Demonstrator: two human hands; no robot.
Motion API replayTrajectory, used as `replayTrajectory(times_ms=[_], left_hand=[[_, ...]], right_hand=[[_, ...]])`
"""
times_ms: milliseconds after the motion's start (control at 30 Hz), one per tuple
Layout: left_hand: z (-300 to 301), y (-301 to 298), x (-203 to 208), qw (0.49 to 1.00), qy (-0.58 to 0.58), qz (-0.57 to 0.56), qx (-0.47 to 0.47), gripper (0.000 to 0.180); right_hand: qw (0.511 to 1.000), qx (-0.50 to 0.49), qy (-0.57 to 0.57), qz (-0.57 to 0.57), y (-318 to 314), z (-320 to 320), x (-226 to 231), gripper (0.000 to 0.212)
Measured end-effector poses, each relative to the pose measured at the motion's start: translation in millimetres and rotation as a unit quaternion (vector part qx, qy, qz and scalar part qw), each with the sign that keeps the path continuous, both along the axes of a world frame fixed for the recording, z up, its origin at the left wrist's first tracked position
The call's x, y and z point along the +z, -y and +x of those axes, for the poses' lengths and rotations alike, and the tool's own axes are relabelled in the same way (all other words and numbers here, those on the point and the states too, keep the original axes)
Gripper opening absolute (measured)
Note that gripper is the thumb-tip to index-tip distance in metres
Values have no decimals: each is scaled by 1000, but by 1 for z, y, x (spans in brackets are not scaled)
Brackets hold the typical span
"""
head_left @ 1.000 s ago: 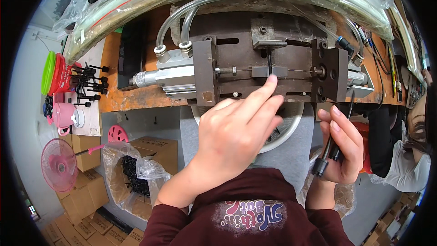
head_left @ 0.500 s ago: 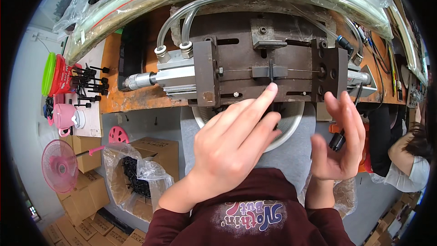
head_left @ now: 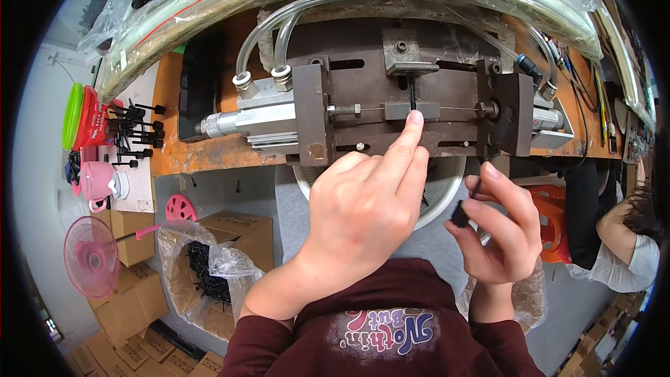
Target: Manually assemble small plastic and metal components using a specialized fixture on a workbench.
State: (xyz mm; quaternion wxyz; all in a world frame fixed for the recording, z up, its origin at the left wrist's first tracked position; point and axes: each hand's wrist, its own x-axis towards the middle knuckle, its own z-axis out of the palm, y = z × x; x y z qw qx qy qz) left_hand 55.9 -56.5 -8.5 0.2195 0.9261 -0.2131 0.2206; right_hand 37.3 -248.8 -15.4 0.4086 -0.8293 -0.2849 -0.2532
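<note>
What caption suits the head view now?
Left hand with fingertip at grey block on dark fixture; right hand holding black-headed rod.

The bare left-hand grip hides much of the round white basin, and its index fingertip masks part of the thin black rod. Curled fingers partly cover the black block-ended piece in the bare right-hand grip. The lower edge crops the maroon sweater; the small black pieces in the plastic-lined carton are too small to tell apart.
</note>
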Motion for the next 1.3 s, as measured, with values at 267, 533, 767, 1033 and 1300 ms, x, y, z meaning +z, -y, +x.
replayTrajectory(times_ms=[267, 533, 767, 1033, 1300], left_hand=[[-2, -8, -1, 998, -4, -44, -34, 26], [-36, -33, 5, 969, -164, -111, -147, 32], [-43, -37, -6, 965, -168, -119, -164, 33], [-45, -36, -16, 962, -148, -137, -184, 24], [-54, -38, -22, 961, -149, -146, -179, 17]], right_hand=[[998, 26, 11, -54, -6, 7, 4, 33], [986, 27, -38, -161, -22, 22, 9, 23], [969, 0, -43, -242, -32, 31, 16, 26], [954, 37, -50, -294, -34, 40, 43, 28], [961, -60, 194, -187, -47, 169, 120, 25]])
